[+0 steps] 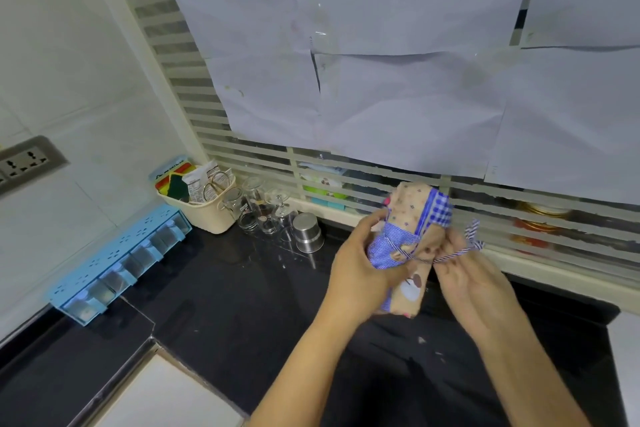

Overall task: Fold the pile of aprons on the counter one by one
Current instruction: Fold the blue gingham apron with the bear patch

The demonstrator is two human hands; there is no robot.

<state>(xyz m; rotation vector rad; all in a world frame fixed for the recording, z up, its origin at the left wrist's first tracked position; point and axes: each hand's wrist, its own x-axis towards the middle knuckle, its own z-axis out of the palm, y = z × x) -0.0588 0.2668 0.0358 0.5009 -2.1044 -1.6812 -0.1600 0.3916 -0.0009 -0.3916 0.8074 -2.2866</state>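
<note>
Rolled apron [412,215] in both hands.
The left hand [360,274] curls round its middle, right hand [464,274] pinches its tie [460,251]; roll nearly upright.

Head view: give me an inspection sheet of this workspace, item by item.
Surface: black counter, glossy.
Job's things: rolled-up apron, beige print with blue checked trim, held above the counter; its striped tie crosses the bundle.
Clutter: cream basket with packets and scissors, glasses, steel cup, blue spice rack by the left wall.
Grippers: left hand grips the apron; right hand pinches the tie.
Cables: nothing seen.
Surroundings: wall socket; louvred window covered with paper sheets.
</note>
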